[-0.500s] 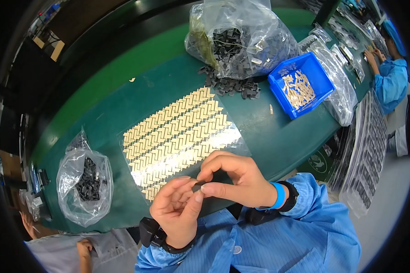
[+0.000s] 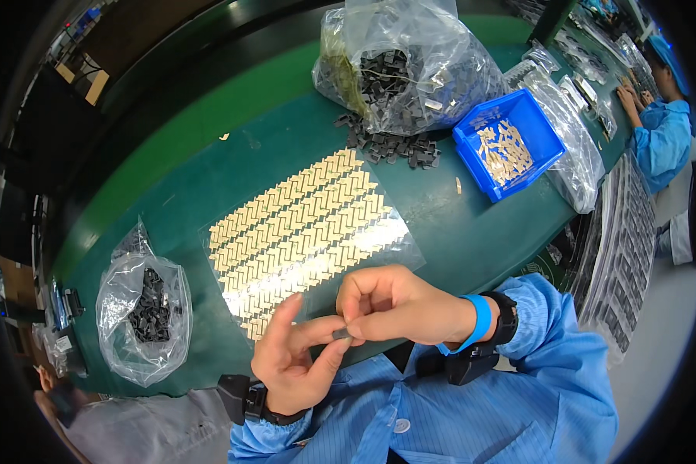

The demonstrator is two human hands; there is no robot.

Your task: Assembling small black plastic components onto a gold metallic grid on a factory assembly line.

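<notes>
Between my two hands is a small black plastic piece. My right hand pinches it between thumb and fingers. The thumb and index finger of my left hand close on its other side, while another left finger points up. Most of the piece is hidden by the fingertips. Just beyond my hands lies a clear sheet bearing rows of cream-coloured, angular stickers. At the left stands a clear plastic bag with black pieces inside.
A large clear bag of black parts lies at the back, with loose black parts spilling before it. Right of it is a blue bin holding cream bits. Co-workers sit at the far right and lower left.
My hands have drawn slightly lower, toward my body, with the black piece still between them. A left finger has lifted. The co-worker's hand and arm at lower left have moved.
</notes>
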